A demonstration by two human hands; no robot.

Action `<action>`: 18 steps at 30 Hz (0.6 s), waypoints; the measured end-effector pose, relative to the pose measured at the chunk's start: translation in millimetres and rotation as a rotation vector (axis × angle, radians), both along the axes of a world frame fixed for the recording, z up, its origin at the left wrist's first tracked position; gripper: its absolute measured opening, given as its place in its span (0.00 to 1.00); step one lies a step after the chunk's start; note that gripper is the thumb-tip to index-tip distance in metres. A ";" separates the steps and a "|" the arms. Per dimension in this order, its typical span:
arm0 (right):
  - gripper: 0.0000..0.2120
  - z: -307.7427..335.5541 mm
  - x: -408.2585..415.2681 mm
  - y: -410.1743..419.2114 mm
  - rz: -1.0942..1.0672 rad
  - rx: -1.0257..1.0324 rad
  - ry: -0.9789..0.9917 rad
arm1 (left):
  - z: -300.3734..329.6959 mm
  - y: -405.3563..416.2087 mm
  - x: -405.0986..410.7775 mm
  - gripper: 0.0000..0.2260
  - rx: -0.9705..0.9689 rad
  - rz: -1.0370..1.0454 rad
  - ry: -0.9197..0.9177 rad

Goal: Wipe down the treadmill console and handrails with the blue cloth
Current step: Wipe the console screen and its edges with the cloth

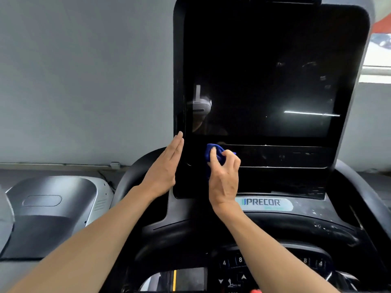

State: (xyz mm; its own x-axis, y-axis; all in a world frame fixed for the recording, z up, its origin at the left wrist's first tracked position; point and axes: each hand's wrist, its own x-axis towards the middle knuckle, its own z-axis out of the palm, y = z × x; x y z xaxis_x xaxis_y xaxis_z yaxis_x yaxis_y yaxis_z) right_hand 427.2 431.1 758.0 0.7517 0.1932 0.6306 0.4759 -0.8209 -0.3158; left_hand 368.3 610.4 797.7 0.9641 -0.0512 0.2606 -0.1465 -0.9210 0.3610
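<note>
Your right hand (224,178), nearest at frame centre, pinched the soft, light blue cloth (212,154) bunched against the console (275,81); your left hand (167,163) lay flat, holding nothing.

place: gym | evidence: Precor treadmill console (264,81); second machine (53,208) alongside; plain grey wall (84,70)

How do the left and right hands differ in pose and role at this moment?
The left hand is flat with straight fingers, laid along the console's left edge; the right hand is curled. The left hand holds nothing; the right hand grips the bunched blue cloth against the panel below the screen. Both are bare and at the console's lower left.
</note>
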 end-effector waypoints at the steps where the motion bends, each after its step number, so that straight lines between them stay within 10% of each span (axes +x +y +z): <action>1: 0.26 3.6 -1.5 13.1 0.076 -0.049 -0.047 | 0.9 0.7 0.0 0.45 0.015 -0.008 0.008; 18: 0.23 -0.1 -6.0 15.2 0.256 -0.193 -0.127 | 7.0 4.8 2.5 0.40 0.133 0.051 -0.042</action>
State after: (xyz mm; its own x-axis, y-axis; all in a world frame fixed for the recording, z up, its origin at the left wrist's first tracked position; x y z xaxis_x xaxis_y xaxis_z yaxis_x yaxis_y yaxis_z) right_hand 421.2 446.3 757.9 0.5809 0.4907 0.6495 0.7000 -0.7083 -0.0910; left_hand 370.8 615.2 804.7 0.9546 -0.0392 0.2953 -0.1109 -0.9669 0.2300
